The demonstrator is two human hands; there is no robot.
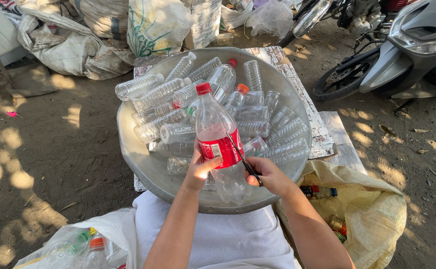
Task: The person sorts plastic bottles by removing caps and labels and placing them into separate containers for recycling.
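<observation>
My left hand (pixel 200 169) wraps the bottle (pixel 217 137) above the basin (pixel 128 144); my right hand (pixel 270 177) pinches scissors (pixel 242 158) against its red label (pixel 223 149), which is intact. The other bottles (pixel 178 107) in the basin look already stripped.
</observation>
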